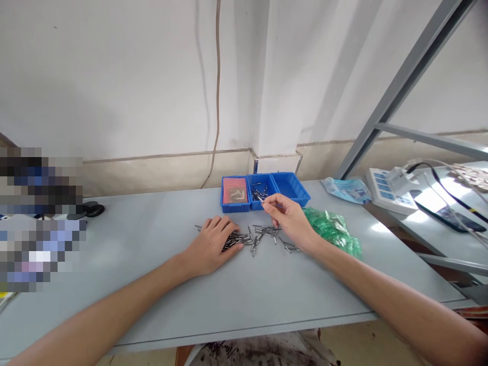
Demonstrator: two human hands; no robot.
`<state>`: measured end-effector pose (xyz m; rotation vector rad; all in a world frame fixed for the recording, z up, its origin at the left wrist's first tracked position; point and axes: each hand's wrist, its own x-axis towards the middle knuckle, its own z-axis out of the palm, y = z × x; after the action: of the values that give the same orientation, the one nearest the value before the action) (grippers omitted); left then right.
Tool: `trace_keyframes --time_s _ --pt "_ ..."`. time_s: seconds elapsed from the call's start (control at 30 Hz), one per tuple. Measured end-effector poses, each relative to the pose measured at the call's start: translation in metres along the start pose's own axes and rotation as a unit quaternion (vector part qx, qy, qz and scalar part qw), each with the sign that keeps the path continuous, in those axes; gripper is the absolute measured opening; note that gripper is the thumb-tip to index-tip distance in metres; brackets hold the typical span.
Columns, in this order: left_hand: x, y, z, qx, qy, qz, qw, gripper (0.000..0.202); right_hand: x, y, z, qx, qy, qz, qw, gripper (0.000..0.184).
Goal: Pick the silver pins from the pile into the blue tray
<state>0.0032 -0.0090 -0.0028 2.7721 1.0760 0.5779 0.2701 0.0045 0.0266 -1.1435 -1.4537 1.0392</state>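
My left hand (215, 241) rests on a pile of metal blind rivets (234, 240), its fingers spread and curved over them. The thumb lies along the near side of the pile. My right hand (284, 213) is raised in a pinch at the near edge of the middle blue bin (263, 178). A thin metal rivet shows at its fingertips, partly hidden. More rivets (259, 193) lie inside that bin. Several loose rivets (254, 244) are scattered on the table between my hands, and a few (287, 245) lie below my right wrist.
The left blue bin (235, 207) holds pink paper and a small clear bag; another blue bin (292, 185) adjoins on the right. Green plastic wrap (335, 229) lies beside my right forearm. Farther right are a blue packet (346, 190), a power strip (392, 190) and a metal frame (400, 66).
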Motion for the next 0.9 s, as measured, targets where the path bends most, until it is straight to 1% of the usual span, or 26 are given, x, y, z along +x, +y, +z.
trace_keyframes --time_s 0.2,0.33,0.4,0.53,0.63,0.7,0.73,0.77,0.83,0.9 --pt "0.0 0.001 -0.001 -0.009 -0.008 -0.002 1.0 0.023 0.004 0.003 -0.004 0.062 0.008 0.059 0.996 0.042" --pt "0.001 0.001 -0.001 -0.005 -0.011 -0.003 1.0 0.022 0.005 0.002 -0.004 0.101 0.028 0.082 0.991 0.043" --pt "0.001 0.001 0.0 -0.002 -0.009 -0.004 1.0 0.021 0.006 0.001 -0.003 0.112 0.041 0.079 0.99 0.042" --pt "0.001 0.0 0.001 -0.001 -0.005 -0.003 1.0 0.019 0.005 0.001 -0.003 0.101 0.052 0.046 0.992 0.039" --pt "0.001 0.0 0.002 0.0 -0.001 0.0 1.0 0.019 0.004 0.002 -0.003 0.038 0.029 0.018 0.999 0.034" --pt "0.001 0.0 0.002 0.002 0.001 0.002 1.0 0.019 0.002 0.004 -0.003 -0.044 -0.009 -0.014 0.999 0.027" --pt "0.001 0.0 0.003 0.003 0.003 0.004 1.0 0.019 0.0 0.005 -0.002 -0.095 -0.034 -0.037 0.994 0.023" --pt "0.001 -0.001 0.003 0.004 0.004 0.006 1.0 0.019 -0.001 0.006 -0.002 -0.148 -0.063 -0.065 0.985 0.019" --pt "0.0 -0.001 0.004 0.008 0.007 0.011 1.0 0.019 -0.005 0.008 0.0 -0.249 -0.124 -0.128 0.952 0.014" --pt "0.0 -0.001 0.005 0.011 0.008 0.014 1.0 0.019 -0.008 0.012 0.001 -0.32 -0.175 -0.187 0.912 0.017"
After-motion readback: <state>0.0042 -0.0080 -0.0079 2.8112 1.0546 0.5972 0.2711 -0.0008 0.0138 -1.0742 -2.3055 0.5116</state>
